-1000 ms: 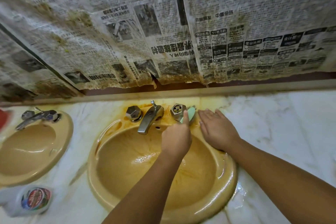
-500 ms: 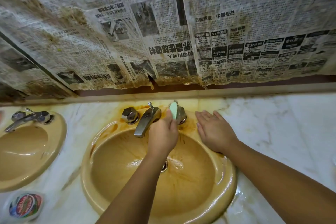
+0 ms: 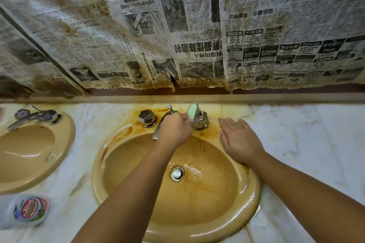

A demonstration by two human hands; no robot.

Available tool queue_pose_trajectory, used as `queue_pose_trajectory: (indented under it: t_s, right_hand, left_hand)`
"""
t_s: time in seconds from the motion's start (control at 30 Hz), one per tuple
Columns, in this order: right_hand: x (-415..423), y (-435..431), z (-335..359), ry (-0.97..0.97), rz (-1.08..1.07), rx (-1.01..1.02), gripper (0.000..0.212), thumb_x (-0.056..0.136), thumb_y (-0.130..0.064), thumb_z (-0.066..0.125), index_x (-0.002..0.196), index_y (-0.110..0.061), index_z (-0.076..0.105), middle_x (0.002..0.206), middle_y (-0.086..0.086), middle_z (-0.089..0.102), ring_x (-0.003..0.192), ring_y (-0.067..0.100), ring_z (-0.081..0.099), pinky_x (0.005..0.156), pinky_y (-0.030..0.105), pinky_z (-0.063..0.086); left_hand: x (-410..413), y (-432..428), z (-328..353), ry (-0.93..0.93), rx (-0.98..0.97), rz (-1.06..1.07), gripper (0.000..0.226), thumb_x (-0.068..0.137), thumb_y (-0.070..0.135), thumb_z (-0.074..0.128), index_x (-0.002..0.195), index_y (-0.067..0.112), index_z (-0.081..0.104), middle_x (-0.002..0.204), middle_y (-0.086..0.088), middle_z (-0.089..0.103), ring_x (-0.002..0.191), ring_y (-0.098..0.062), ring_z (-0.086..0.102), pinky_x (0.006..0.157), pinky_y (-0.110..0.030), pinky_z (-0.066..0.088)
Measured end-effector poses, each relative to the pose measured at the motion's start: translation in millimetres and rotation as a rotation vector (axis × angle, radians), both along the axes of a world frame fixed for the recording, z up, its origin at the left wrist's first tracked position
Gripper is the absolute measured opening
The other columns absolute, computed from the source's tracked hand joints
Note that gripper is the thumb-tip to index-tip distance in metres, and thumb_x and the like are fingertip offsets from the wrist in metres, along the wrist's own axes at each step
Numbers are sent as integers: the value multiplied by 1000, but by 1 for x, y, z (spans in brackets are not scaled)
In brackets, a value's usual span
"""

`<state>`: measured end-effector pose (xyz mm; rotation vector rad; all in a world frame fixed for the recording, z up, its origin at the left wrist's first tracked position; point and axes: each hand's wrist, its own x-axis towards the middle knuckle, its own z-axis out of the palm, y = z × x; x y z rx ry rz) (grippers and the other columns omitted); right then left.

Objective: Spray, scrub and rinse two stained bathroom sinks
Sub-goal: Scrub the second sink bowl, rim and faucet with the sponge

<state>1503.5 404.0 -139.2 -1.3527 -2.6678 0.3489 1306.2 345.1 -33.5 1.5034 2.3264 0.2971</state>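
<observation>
Before you, the sink (image 3: 254, 199) looks like glossy tan ceramic, wet and smooth, with dull orange staining along its back rim. Its faceted tap handle (image 3: 147, 118) and drain plug (image 3: 177, 173) are shiny metal. The counter (image 3: 306, 144) is smooth white veined stone. Matt, crinkled newspaper (image 3: 276, 25) hangs behind, stained brown. Your left hand (image 3: 174, 132) grips a pale green plastic brush (image 3: 192, 111).

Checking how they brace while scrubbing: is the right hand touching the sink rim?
Touching. The head view shows the right hand lying flat on the sink rim, fingers straight, with no gap visible beneath the palm.
</observation>
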Motion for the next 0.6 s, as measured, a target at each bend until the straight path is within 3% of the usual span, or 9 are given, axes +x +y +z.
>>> queue_pose_trajectory:
  t_s: [0.13,0.23,0.3,0.33,0.43,0.5,0.6]
  right_hand:
    - [1,-4,0,-26,-5,25,64,104,-39,13,162,-14,26,161,5,42,152,17,32,127,42,16]
    - [2,-4,-2,-37,5,32,64,104,-39,14,162,-13,27,161,5,42,152,17,33,127,42,17]
    - [1,-2,-2,-50,3,40,63,105,-38,16,162,-13,27,161,6,42,152,17,33,127,42,18]
    - [1,-2,-2,-58,5,41,63,105,-38,17,162,-13,26,161,6,43,152,17,33,126,42,18]
    - [0,-2,-3,-78,8,48,62,106,-38,18,162,-13,25,161,6,42,152,17,32,126,42,20]
    - [-1,-1,-3,-83,7,54,64,105,-39,17,162,-13,26,161,6,43,151,17,34,125,43,21]
    - [-3,0,-2,-88,5,64,65,104,-41,16,161,-13,28,160,6,44,151,17,35,124,44,23]
  left_hand:
    - [25,-26,-27,145,136,-73,55,109,41,35,160,21,27,90,-11,71,84,-35,67,65,-40,51]
    - [9,-26,-41,41,294,92,54,109,38,39,159,19,33,91,-11,75,84,-32,68,71,-44,56]
    - [9,-25,-40,-201,325,260,48,108,34,44,153,18,46,100,-11,75,90,-30,68,78,-43,58]
    - [16,-25,-41,-406,330,362,42,108,32,46,147,18,55,96,-8,72,85,-28,65,74,-40,58]
    - [28,-16,-51,-1058,296,735,25,105,29,53,121,25,71,71,0,43,61,-18,38,43,-25,39]
    - [23,-14,-58,-1207,281,822,20,103,27,57,116,25,72,68,1,35,54,-15,32,40,-22,31]
    - [30,-26,-59,-1214,293,761,19,105,30,56,112,28,73,64,1,33,48,-14,28,41,-23,28]
